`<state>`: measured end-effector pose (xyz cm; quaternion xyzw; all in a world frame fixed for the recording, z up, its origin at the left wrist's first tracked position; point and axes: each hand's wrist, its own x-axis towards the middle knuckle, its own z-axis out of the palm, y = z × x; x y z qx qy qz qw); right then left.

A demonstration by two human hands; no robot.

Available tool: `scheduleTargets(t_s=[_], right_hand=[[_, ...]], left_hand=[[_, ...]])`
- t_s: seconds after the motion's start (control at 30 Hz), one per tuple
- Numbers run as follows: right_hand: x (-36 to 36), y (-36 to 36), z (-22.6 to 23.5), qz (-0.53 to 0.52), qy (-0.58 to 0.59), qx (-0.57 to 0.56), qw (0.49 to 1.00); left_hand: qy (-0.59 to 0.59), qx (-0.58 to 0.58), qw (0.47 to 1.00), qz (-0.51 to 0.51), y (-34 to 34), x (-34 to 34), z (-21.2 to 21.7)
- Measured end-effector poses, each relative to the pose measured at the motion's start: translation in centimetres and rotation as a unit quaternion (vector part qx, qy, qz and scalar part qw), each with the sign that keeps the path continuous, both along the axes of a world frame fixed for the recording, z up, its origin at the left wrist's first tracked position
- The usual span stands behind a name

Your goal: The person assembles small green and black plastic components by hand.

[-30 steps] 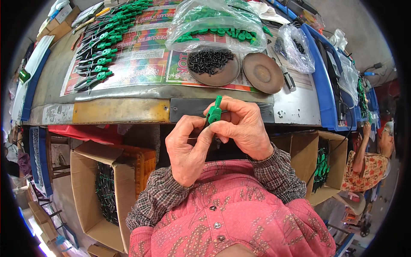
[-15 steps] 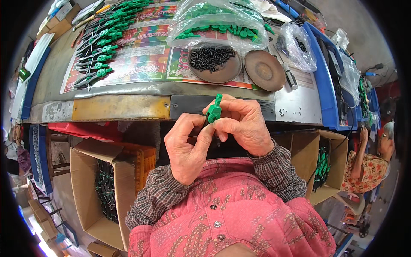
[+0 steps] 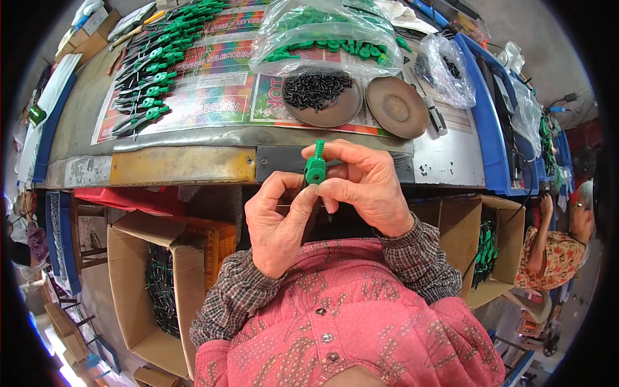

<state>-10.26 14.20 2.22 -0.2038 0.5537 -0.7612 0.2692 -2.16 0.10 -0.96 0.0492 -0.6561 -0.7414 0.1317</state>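
A green plastic fitting [image 3: 315, 170] with a ribbed or threaded stem stands stem-up between my hands, just off the table's front edge. My left hand [image 3: 277, 222] is closed, its thumb and fingers pinching around the lower end. From the other side my right hand [image 3: 367, 190] grips it, thumb at the round head and index finger behind the stem. What lies under the head is mostly hidden by my fingers. Beyond my hands, a brown dish [image 3: 348, 109] holds a heap of small black screw-like pieces [image 3: 316, 89]. An empty-looking brown dish [image 3: 398, 106] sits beside it.
A row of green-and-black assembled pieces [image 3: 151, 90] lies at the table's left. A clear bag [image 3: 322, 61] holds green parts. A blue tray [image 3: 487, 129] stands right. Cardboard boxes [image 3: 184, 284] flank me below the table. Another person [image 3: 548, 238] sits far right.
The green fitting has turned, so its round face with the centre hole now shows more fully, and it has shifted slightly left. My right index finger has moved left behind the stem.
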Motion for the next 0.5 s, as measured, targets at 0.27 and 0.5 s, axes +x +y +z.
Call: scheduleTargets(t_s=[0.27, 0.5], right_hand=[[0.0, 0.1, 0.7, -0.015, 0.043, 0.08, 0.996], [0.6, -1.0, 0.2, -0.075, 0.043, 0.026, 0.996]], left_hand=[[-0.051, 0.081, 0.993, -0.062, -0.6, 0.3, 1.7], [0.085, -0.319, 0.94, 0.089, -1.1, 0.0, 3.0]])
